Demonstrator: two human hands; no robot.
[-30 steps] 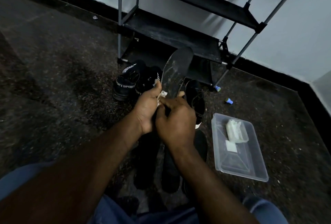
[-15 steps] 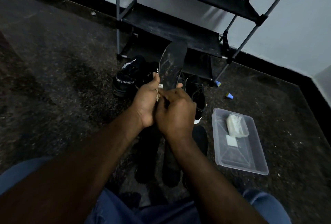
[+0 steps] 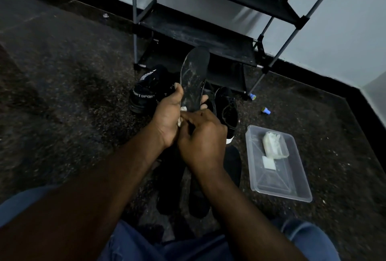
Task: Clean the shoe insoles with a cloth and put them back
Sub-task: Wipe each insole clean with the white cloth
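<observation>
Speckled floor [image 3: 62, 85]; left hand [image 3: 167, 116] grips scuffed insole [image 3: 194, 77], right hand [image 3: 202, 137] pinches cloth [image 3: 179, 123]

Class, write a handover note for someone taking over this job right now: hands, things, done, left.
Left hand grips the insole upright by its lower end.
Right hand pinches the cloth against it.
Other insoles lie on the floor, shoes beyond.
Done: no insole back in a shoe that I can see.
Left: wipe off its pale marks, clean the rest, refit all.

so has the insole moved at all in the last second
Yes, slightly: the insole has tipped more upright, its toe end swinging left toward the SPORT shoe.
</observation>
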